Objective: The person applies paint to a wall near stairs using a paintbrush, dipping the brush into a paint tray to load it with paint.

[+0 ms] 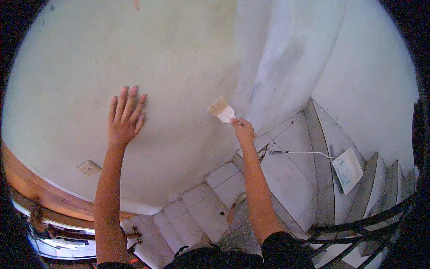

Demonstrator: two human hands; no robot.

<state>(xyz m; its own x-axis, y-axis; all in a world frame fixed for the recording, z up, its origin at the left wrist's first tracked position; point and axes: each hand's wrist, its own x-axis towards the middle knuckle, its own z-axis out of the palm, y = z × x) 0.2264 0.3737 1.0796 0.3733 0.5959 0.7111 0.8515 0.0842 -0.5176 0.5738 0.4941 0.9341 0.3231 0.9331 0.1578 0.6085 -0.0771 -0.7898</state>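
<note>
My left hand (125, 120) is held up at the wall (174, 58), fingers stretched out, palm toward the surface. Nothing is in it, and I cannot tell whether the palm touches. My right hand (243, 131) grips a flat paintbrush (226, 114) by its handle. The brush has pale tan bristles and a white-smeared ferrule. Its bristles point up and left, close to the wall; contact is unclear. Smudgy darker patches mark the wall around the brush, and a whiter band runs down to its right.
Tiled stairs (286, 175) curve below and to the right. A white tray (347, 170) with greenish stains sits on a step, a thin white rod (309, 153) reaching its edge. A black railing (371, 219) stands lower right. A wall switch plate (89, 168) is left.
</note>
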